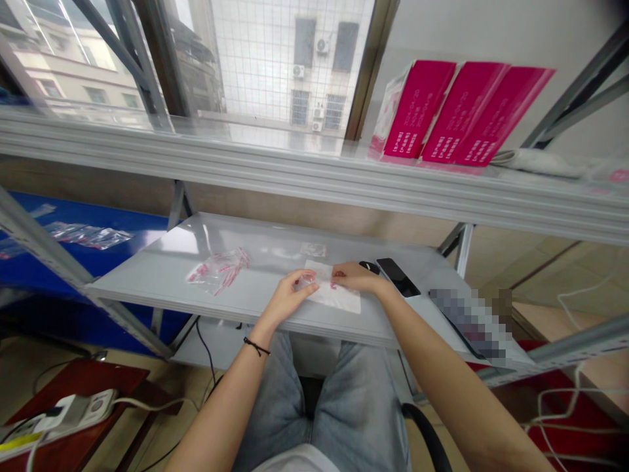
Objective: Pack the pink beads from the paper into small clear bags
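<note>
My left hand [289, 298] is closed, thumb and fingers pinching a small clear plastic bag [308, 278] with red on it. Facing it, my right hand [358, 276] has its fingers bent together over small red bits [334, 285], too small to name. Both hands are above a white sheet of paper [344, 303] on the grey shelf tabletop. Left of them lies a loose heap of clear zip bags [221, 270] with red strips. A flat clear packet [313, 249] rests just behind the paper.
A black phone [398, 276] and a small black round object [369, 267] lie right of my right hand. Pink boxes [457, 115] stand on the upper shelf [275, 172]. More plastic bags [88, 235] lie on a blue surface at left. A power strip [73, 413] is lower left.
</note>
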### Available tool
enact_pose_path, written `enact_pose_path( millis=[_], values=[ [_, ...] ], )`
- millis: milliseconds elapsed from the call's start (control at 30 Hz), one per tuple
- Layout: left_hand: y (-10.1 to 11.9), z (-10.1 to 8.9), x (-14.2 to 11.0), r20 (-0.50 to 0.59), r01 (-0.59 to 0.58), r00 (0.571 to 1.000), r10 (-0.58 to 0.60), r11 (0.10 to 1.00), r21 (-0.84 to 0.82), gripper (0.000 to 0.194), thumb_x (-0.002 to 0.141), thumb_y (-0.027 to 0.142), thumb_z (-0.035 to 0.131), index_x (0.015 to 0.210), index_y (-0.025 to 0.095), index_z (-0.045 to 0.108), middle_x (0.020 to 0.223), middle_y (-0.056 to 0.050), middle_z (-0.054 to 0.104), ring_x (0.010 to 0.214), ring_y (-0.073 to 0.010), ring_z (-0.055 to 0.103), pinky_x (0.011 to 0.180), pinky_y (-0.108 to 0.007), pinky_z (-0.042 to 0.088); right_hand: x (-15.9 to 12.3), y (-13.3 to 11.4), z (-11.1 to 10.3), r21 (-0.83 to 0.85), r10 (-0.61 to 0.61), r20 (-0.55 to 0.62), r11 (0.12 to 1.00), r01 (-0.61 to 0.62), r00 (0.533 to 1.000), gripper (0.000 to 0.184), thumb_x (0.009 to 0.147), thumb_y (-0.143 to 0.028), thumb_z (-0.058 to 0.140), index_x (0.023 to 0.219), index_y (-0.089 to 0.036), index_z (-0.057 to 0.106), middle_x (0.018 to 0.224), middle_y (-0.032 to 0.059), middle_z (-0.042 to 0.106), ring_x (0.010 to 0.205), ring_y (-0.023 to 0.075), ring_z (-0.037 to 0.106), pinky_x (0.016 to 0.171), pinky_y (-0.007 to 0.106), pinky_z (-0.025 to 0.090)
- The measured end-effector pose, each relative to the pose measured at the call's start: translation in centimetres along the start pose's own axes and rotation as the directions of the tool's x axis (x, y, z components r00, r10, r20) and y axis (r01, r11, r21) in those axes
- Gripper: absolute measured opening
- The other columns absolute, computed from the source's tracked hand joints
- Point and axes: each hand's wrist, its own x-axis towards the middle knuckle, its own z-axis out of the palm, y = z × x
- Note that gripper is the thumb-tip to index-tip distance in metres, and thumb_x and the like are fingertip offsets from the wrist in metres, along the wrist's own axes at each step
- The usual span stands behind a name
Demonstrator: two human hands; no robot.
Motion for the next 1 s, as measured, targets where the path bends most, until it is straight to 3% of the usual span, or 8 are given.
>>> enact_pose_path(
  millis=[367,767,1000],
  values=[
    [0.28,-0.09,-0.10,-0.001,0.000,1.000,0.000,1.000,0.016,0.033,0.084,0.038,0.074,0.112,0.021,0.074,0.115,-0.009,0.074,0.109,-0.0254,0.066,0.101,-0.037,0.046,0.72,0.40,-0.30,0.032,0.001,0.015,0.999,-0.002,1.000,0.025,0.094,-0.030,0.052,0.092,-0.017,0.073,0.076,0.0036,0.068,0.066,0.0150,0.056,0.057,0.024,0.031],
    [0.59,-0.09,-0.21,-0.006,0.007,1.000,-0.007,1.000,0.019,0.032,0.085,0.037,0.073,0.112,0.021,0.073,0.117,-0.009,0.074,0.111,-0.0256,0.066,0.101,-0.037,0.046,0.25,0.24,-0.14,-0.018,-0.001,0.024,1.000,0.001,1.000,0.021,0.091,-0.030,0.059,0.104,-0.018,0.071,0.088,0.0048,0.071,0.073,0.0157,0.059,0.059,0.022,0.033],
    [0.59,-0.08,-0.21,0.002,0.005,1.000,-0.005,1.000,0.016,0.032,0.084,0.037,0.074,0.111,0.021,0.073,0.117,-0.009,0.074,0.111,-0.0258,0.066,0.101,-0.037,0.046,0.69,0.36,0.33,-0.095,-0.033,0.004,0.995,0.033,0.999,0.013,0.090,-0.024,0.061,0.095,-0.019,0.072,0.094,0.0064,0.074,0.081,0.0182,0.063,0.064,0.024,0.036]
  ],
)
